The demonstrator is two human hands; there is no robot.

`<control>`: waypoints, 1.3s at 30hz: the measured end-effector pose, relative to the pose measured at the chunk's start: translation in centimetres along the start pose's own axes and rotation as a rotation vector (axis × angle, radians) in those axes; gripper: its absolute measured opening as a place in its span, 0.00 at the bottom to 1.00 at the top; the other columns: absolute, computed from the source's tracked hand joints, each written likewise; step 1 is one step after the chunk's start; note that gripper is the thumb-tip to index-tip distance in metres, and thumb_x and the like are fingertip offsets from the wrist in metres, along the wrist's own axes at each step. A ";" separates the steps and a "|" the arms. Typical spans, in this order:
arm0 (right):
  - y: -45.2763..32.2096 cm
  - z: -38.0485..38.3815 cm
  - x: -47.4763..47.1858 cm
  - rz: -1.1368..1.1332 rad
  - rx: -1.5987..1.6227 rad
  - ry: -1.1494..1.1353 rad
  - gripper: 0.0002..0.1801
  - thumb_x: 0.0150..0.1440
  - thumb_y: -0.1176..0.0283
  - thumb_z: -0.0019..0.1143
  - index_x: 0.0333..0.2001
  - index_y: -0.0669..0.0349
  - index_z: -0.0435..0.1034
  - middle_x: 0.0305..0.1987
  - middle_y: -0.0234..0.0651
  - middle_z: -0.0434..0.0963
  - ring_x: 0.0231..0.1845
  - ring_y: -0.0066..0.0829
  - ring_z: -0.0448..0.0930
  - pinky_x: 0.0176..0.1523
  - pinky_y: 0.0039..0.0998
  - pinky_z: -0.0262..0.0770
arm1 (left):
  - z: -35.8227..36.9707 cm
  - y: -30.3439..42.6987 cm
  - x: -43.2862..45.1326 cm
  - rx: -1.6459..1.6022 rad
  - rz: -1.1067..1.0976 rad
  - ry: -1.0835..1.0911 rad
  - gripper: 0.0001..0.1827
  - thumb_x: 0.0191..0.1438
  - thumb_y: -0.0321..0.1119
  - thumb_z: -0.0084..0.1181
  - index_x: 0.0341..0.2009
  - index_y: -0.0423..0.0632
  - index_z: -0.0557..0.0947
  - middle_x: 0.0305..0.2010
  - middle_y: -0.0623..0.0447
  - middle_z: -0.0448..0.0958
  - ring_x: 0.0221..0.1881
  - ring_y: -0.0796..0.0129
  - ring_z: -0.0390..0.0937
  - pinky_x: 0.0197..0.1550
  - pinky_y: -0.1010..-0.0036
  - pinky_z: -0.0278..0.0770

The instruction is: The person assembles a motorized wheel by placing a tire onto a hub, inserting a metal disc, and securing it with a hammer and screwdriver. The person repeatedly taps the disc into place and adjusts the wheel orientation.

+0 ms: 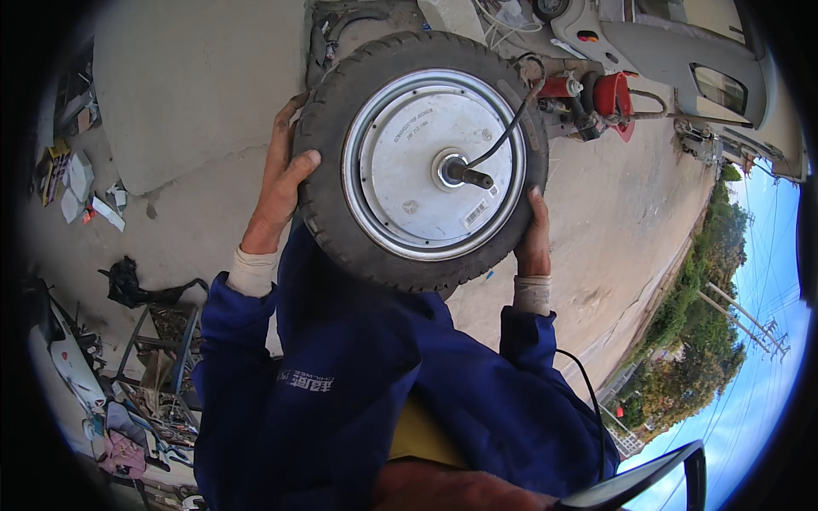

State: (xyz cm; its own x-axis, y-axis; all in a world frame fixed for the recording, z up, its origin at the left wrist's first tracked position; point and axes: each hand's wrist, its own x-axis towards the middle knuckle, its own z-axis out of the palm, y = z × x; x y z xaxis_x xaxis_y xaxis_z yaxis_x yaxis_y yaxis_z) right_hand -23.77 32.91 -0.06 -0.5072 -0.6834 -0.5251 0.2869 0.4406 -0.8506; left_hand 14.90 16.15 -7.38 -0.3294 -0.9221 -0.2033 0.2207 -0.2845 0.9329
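Observation:
Between my two hands is an electric hub-motor wheel with a black treaded rubber tyre [332, 217]. Its round silver motor cover [399, 166] faces up towards me and bears stamped writing and a printed code. From the middle juts a metal axle [476, 177], with a black cable [505, 137] leaving beside it. My left hand [278, 175] grips the tyre's left side, thumb on the sidewall. Holding the right side is my right hand [535, 233], thumb on the sidewall and its other fingers hidden beneath.
Beyond the wheel on the right are a red spray can [561, 87] and a red container [612, 96]. A grey vehicle [658, 48] stands at the upper right. On the left lie a black plastic bag [131, 281], a metal rack [156, 342] of parts and foam scraps [78, 179].

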 end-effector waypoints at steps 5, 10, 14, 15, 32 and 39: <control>-0.7 0.1 -0.1 -0.026 -0.006 -0.028 0.40 0.68 0.51 0.67 0.70 0.74 0.68 0.64 0.47 0.82 0.59 0.34 0.85 0.62 0.33 0.83 | 1.7 2.6 0.1 0.196 -0.072 0.054 0.61 0.58 0.56 0.73 0.81 0.35 0.54 0.76 0.28 0.66 0.78 0.43 0.66 0.79 0.55 0.63; 1.4 -0.6 0.8 -0.120 0.069 -0.105 0.56 0.63 0.46 0.73 0.75 0.81 0.56 0.70 0.57 0.76 0.65 0.39 0.82 0.66 0.34 0.81 | 2.3 3.6 0.8 0.689 0.117 0.069 0.58 0.58 0.51 0.75 0.80 0.34 0.57 0.77 0.27 0.65 0.78 0.41 0.65 0.79 0.54 0.62; 1.3 -0.2 1.1 -0.121 0.012 -0.080 0.68 0.56 0.38 0.73 0.76 0.87 0.51 0.69 0.66 0.75 0.67 0.47 0.82 0.66 0.35 0.80 | 5.1 6.2 0.4 1.174 0.411 -0.119 0.59 0.57 0.57 0.73 0.80 0.35 0.59 0.82 0.30 0.58 0.84 0.39 0.55 0.83 0.52 0.55; 1.3 -0.2 0.9 -0.101 -0.015 -0.071 0.69 0.55 0.37 0.73 0.76 0.88 0.51 0.69 0.68 0.75 0.67 0.49 0.81 0.66 0.35 0.80 | 7.0 6.5 0.0 1.130 0.349 -0.212 0.59 0.57 0.60 0.71 0.80 0.36 0.59 0.83 0.30 0.57 0.84 0.40 0.53 0.83 0.52 0.54; 45.6 -19.1 -16.1 0.397 0.102 0.388 0.35 0.69 0.52 0.65 0.68 0.68 0.72 0.43 0.35 0.84 0.37 0.21 0.79 0.40 0.25 0.74 | 13.8 3.5 -0.5 1.381 0.509 -0.254 0.36 0.77 0.51 0.45 0.77 0.35 0.67 0.78 0.40 0.69 0.79 0.53 0.63 0.80 0.61 0.55; 72.3 -10.4 -38.8 1.050 0.479 0.568 0.27 0.70 0.52 0.63 0.61 0.62 0.76 0.40 0.32 0.84 0.31 0.24 0.81 0.31 0.26 0.73 | 12.3 4.7 0.8 1.193 0.339 -0.193 0.35 0.79 0.52 0.43 0.76 0.36 0.69 0.78 0.41 0.69 0.76 0.55 0.68 0.78 0.61 0.61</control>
State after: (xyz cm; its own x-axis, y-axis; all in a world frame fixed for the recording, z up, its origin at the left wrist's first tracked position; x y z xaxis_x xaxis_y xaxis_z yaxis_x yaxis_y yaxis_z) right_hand 8.25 97.32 -40.88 -0.1008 0.2572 -0.9611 0.9594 0.2809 -0.0255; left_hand 4.34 17.28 0.52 -0.5694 -0.8204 0.0522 -0.6132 0.4662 0.6377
